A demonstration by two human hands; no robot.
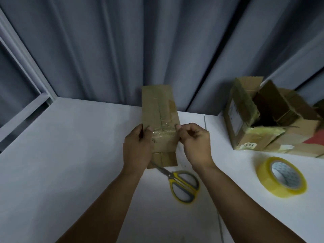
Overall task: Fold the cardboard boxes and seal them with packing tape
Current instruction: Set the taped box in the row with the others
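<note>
A small brown cardboard box [160, 109] is held above the white table [70, 155], its long side pointing away from me. Clear tape crosses it near the middle. My left hand [137, 148] grips the box's left side, thumb on top. My right hand [194, 142] pinches the right edge of the box at the tape, fingers curled. A roll of yellowish packing tape [282, 177] lies flat on the table to the right. Yellow-and-grey scissors [182, 185] lie below the box, their blades partly hidden under it.
Larger open cardboard boxes [259, 118] with raised flaps stand at the back right, beside flattened cardboard [298, 146]. Grey curtains [122, 50] hang behind the table. A window frame [26, 76] runs along the left.
</note>
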